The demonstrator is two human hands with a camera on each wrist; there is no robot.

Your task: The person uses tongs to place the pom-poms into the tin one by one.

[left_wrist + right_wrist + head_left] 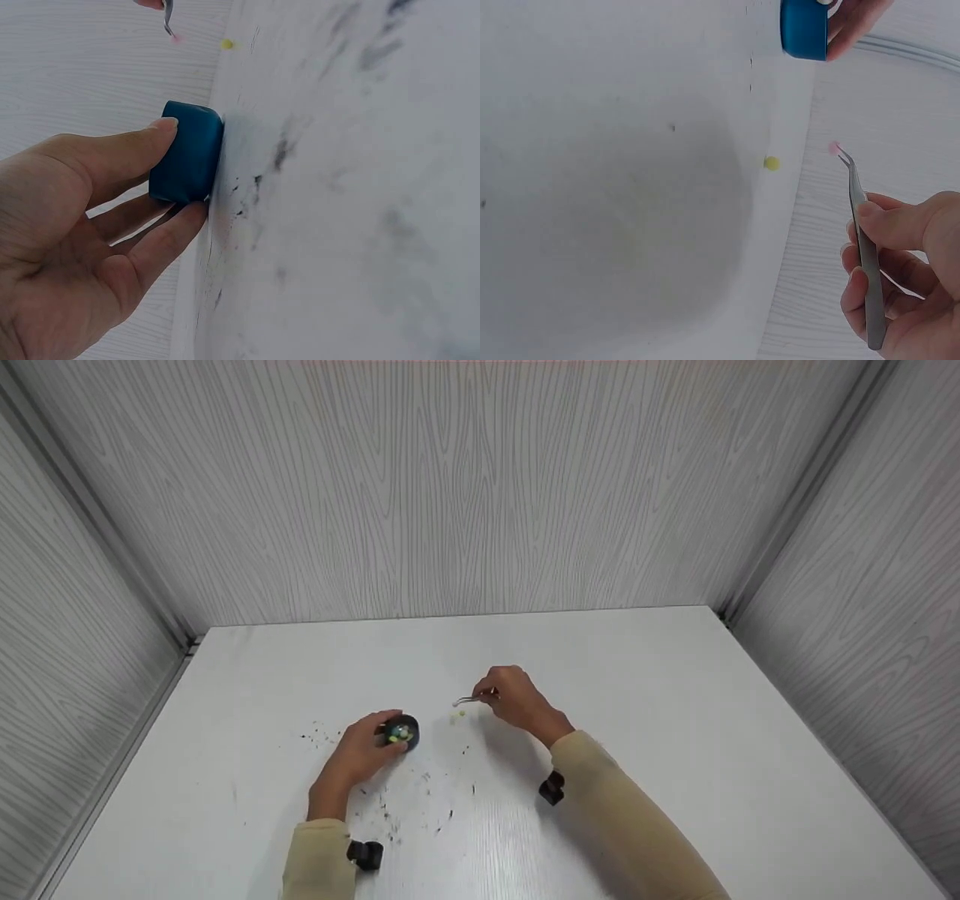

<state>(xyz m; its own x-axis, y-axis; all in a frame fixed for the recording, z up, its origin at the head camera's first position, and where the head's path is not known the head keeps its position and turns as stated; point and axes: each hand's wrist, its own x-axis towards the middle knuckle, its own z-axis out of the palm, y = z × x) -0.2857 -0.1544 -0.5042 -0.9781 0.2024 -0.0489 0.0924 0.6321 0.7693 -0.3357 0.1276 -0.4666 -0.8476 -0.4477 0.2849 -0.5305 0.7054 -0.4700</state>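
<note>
My left hand (360, 755) holds a small blue cup (189, 154) on the table, thumb on one side and fingers on the other. Inside the cup lie several small coloured beads (403, 733), green and yellow among them. Off to the right, my right hand (519, 699) pinches a pair of bent-tip metal tweezers (866, 262) between thumb and fingers. At the tweezers' points is a tiny pale pink bead (833, 148), raised above the table. A yellow bead (772, 163) lies on the table below the tweezers, between the two hands.
The white table (637, 675) carries dark specks and smudges (386, 817) in front of and left of the cup. Grey wood-grain panels (480, 487) stand behind and at both sides. A black wrist device (553, 787) sits at each sleeve.
</note>
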